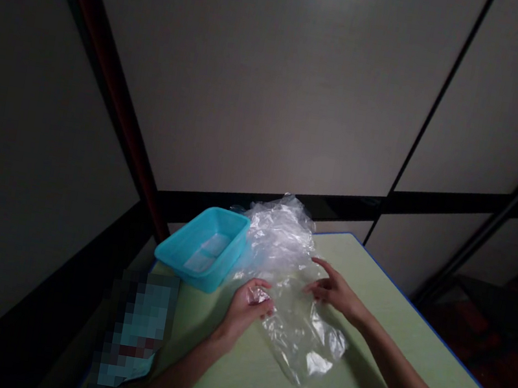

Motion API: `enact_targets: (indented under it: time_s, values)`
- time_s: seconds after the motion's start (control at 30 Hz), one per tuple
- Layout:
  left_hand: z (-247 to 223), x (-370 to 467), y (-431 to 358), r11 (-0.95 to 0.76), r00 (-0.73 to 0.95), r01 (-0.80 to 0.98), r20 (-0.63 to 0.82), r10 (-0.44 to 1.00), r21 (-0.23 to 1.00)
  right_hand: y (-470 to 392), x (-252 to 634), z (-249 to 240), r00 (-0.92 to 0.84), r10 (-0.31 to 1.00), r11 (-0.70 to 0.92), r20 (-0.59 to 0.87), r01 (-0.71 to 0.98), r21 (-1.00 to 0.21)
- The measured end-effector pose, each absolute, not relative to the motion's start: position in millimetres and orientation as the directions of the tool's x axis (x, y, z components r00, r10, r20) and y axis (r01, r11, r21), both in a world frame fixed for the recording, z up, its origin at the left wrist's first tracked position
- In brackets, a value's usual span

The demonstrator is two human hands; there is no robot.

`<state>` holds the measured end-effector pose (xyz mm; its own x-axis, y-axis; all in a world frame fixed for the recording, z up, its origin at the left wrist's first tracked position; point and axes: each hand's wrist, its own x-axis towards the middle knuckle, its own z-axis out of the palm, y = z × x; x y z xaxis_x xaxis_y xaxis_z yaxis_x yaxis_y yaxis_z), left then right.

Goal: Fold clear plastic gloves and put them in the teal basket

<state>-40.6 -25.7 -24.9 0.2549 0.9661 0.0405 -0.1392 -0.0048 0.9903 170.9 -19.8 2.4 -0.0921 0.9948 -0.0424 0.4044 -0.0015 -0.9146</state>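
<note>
A clear plastic bag [299, 331] lies crinkled on the table, partly raised between my hands. My left hand [246, 310] pinches its left side, with thin film showing between thumb and fingers. On the bag's right side is my right hand [332, 289], its index finger stretched out and the other fingers loosely bent; whether it touches the film is hard to see. Beyond both hands sits a heap of clear plastic bags [278, 226], and where it ends and the nearer bag begins is unclear. A turquoise plastic basket [226, 258] stands left of the heap.
Pale flat pieces [206, 252] lie in the basket's bottom. A pixelated, bluish packet-like item [139, 332] is at the table's left edge. The pale green table [408, 368] has a blue rim. Wardrobe-like panels [279, 92] rise directly behind it.
</note>
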Motion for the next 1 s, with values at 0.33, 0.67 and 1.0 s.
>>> enact_targets:
  time_s: [0.33,0.67,1.0]
  values:
    - [15,-54,-27,-0.186,0.215,-0.132,0.212,0.953,0.974,-80,193,42,-0.081,0.978,0.202,0.19,0.187,-0.961]
    - [-41,-47,-19,-0.286,-0.001,0.16,0.289,0.957,0.945,-137,178,-55,0.218,0.975,-0.062,-0.038,0.106,-0.992]
    - [-28,-16,-96,-0.593,0.703,0.5,0.104,0.704,0.632,-151,185,-58,0.373,0.925,-0.053,0.069,0.307,-0.95]
